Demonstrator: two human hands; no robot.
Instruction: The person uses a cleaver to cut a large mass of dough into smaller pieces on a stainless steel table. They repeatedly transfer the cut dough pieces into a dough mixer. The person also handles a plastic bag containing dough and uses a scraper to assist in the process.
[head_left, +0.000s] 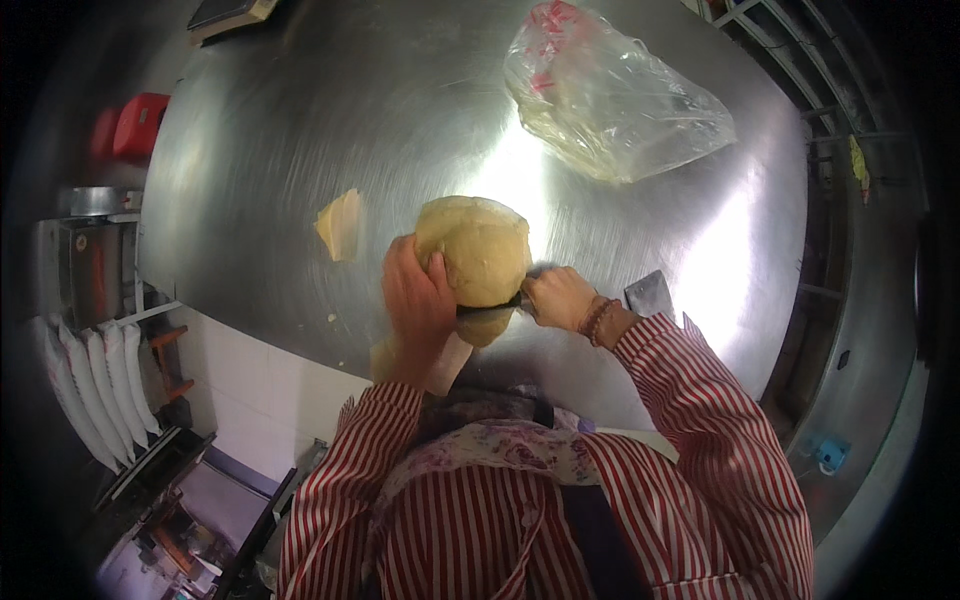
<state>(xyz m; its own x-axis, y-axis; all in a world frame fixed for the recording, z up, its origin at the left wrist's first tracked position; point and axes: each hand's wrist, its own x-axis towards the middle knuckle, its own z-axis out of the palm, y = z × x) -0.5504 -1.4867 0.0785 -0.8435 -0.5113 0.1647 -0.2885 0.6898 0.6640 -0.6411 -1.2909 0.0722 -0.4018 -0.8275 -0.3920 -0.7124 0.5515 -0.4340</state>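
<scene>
A thick pale yellow block (476, 247), which looks like butter or dough, sits on the stainless steel table (247, 187). My left hand (418, 292) grips its left side, the thumb lying over the top. My right hand (561, 296) is closed round the handle of a knife. Its dark blade (487, 307) runs along the block's near edge, partly hidden by the block. Just on my side of the blade shows a yellow piece (486, 328); how far it is joined to the block I cannot tell. Further left lies a loose thin yellow slice (342, 225).
A crumpled clear plastic bag (615, 105) with red print lies at the far right. Beside my right wrist is a flat metal scraper or blade (649, 292). A dark box-like object (229, 19) stands at the far left edge. White sacks (97, 394) and a red container (140, 126) are left of the table.
</scene>
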